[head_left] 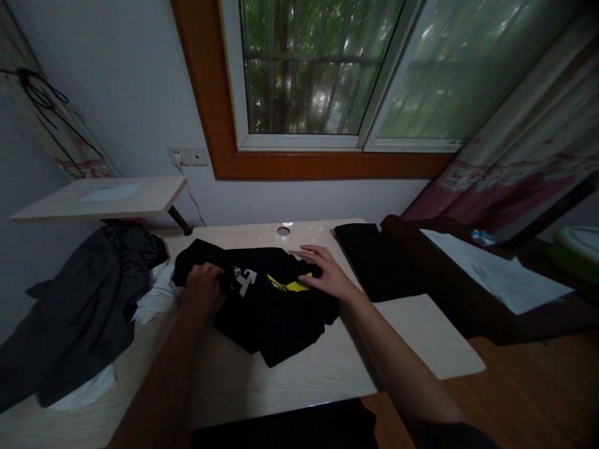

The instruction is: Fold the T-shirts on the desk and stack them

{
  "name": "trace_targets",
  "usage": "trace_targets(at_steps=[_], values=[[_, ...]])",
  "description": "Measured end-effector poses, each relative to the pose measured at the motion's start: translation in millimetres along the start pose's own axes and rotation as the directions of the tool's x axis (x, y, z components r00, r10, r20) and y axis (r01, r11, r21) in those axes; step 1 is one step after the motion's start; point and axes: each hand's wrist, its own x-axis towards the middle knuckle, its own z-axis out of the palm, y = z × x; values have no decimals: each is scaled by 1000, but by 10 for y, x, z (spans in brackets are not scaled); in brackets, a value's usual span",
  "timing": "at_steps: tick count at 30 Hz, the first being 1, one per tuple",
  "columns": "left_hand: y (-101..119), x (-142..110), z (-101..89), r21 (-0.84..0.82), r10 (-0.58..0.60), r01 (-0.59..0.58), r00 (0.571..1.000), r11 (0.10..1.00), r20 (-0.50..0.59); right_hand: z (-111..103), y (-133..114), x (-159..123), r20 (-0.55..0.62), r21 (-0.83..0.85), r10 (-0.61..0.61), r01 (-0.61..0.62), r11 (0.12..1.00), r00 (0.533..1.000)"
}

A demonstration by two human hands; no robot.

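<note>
At frame centre, black printed garment (281,324) laid on pale table (304,381), apparently for flat support. Left end covered by left hand (204,282), fingers curled, pinch cannot be told; yellow print (298,285) met by right hand (329,274), fingers spread, perhaps for steadying. Beyond, right of centre, flat black item (372,259) placed apart.

Cropped, covered or too small to read

How the left hand (204,284) grips the black garment (285,321) is unclear; the right hand (326,274) partly covers its yellow print (294,287). Picture edges cut the grey garment (75,305) and green tub (580,252). The paper's (110,193) writing is illegible.
</note>
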Motion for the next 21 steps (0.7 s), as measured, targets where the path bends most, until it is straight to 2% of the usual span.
trace_targets(at_steps=[2,5,7,10,12,14,18,21], values=[[15,1,11,-5,24,-24,1000,1000,3,103,-49,55,124,-60,-70,78,995,990],[22,6,28,-17,43,-43,999,999,1,224,-73,156,223,-97,-77,101,990,972],[25,9,27,-14,43,-43,999,999,5,212,-79,253,219,-90,-54,75,993,974],[30,13,10,-11,43,-43,999,999,11,79,-81,429,182,-43,-43,52,998,982],[31,14,-2,-20,41,-40,999,999,21,3,-52,532,211,9,-61,60,998,976],[26,15,-8,-40,34,-33,999,999,27,-8,16,600,308,36,-57,48,998,950],[7,16,-1,-35,30,-29,999,999,29,100,192,659,530,-33,64,-55,998,845],[-4,19,9,12,37,-37,998,999,45,117,247,703,573,8,122,-154,988,811]])
